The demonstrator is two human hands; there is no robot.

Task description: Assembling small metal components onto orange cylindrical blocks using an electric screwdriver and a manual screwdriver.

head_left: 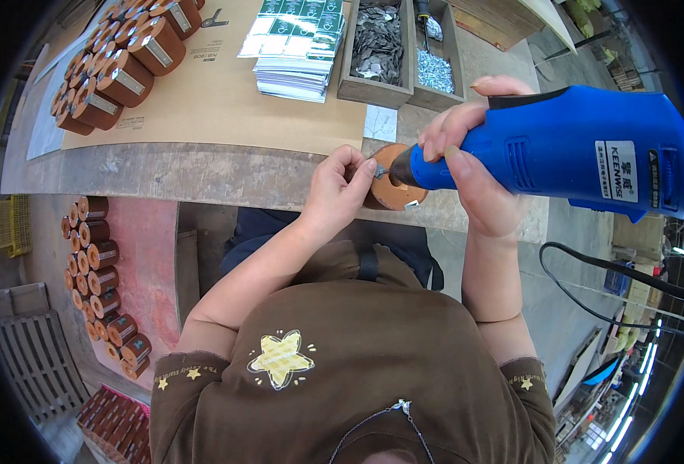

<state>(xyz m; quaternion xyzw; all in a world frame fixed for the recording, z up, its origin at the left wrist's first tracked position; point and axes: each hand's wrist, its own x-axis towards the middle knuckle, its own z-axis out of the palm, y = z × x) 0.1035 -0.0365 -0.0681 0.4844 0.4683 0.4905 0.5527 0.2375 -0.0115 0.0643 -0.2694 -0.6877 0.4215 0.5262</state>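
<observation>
My right hand [477,147] is wrapped round a blue corded electric screwdriver [558,151], held level with its dark nose pointing left. That nose meets the end face of a brown round wooden-looking block [401,199] at the table's near edge. From the left, my left hand [340,184] pinches a small grey metal piece [379,171] between thumb and forefinger against the same face, right beside the driver's tip. Whether a screw sits under the tip is too small to tell. A small pale label shows on the block's near side.
Behind the block stand two wooden bins, one of flat grey metal pieces [377,46], one of small screws [435,71]. Printed cards [292,58] are stacked on cardboard [226,116]. Brown cylinders [129,77] cluster far left; more [102,255] rest on a reddish board. A black cord [589,298] loops at right.
</observation>
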